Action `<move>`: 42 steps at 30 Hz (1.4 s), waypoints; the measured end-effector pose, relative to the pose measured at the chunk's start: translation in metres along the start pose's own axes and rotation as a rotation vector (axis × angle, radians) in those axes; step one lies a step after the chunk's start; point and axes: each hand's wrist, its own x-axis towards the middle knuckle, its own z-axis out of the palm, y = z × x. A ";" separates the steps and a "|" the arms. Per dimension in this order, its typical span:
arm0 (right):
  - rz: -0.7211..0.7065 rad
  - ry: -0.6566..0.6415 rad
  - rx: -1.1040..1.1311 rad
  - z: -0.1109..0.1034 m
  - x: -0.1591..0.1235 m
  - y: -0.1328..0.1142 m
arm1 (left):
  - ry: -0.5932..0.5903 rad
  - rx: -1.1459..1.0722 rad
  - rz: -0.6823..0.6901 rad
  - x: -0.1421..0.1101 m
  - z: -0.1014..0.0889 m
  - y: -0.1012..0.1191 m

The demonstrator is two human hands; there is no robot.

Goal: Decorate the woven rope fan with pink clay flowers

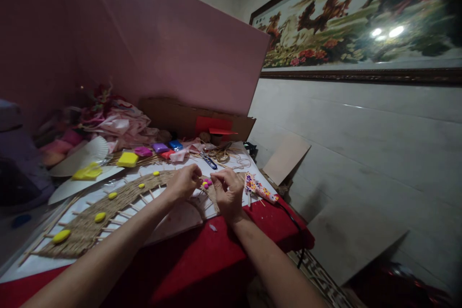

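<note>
A curved, fan-like piece of tan cord woven over thin wooden sticks (81, 228) lies across the table, with several yellow clay discs (100, 217) along it. Over its right part, my left hand (183, 183) has its fingers curled into a pinch; what is in them is too small to make out. My right hand (228, 193) is close beside it, thumb and fingers pinched together, their contents also hidden. Between both hands shows a small flower of magenta clay blobs with a yellow centre (206, 183), resting on the woven cord. Whether the fingers touch it I cannot tell.
A flower-patterned glue gun (258, 187) lies at the right, its black cord over the red tablecloth (202, 264). Blue-handled scissors (209, 161), clay packets in yellow (127, 159), purple (160, 147) and blue (175, 145), and pink fabric (122, 120) sit behind. A pale wall borders the right.
</note>
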 end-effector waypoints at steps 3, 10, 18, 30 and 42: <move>-0.048 -0.003 -0.030 0.002 -0.001 0.005 | -0.008 0.126 -0.010 -0.001 0.001 -0.002; -0.139 0.015 -0.094 0.002 -0.001 0.018 | -0.081 0.514 -0.130 0.000 0.009 -0.008; -0.139 -0.007 -0.120 0.002 -0.002 0.019 | -0.054 0.576 -0.097 0.004 0.010 -0.015; -0.135 -0.031 -0.101 0.001 -0.002 0.018 | -0.071 0.531 -0.084 -0.002 0.010 -0.013; -0.120 -0.046 -0.085 0.001 -0.003 0.017 | -0.027 0.556 0.001 -0.013 0.009 -0.007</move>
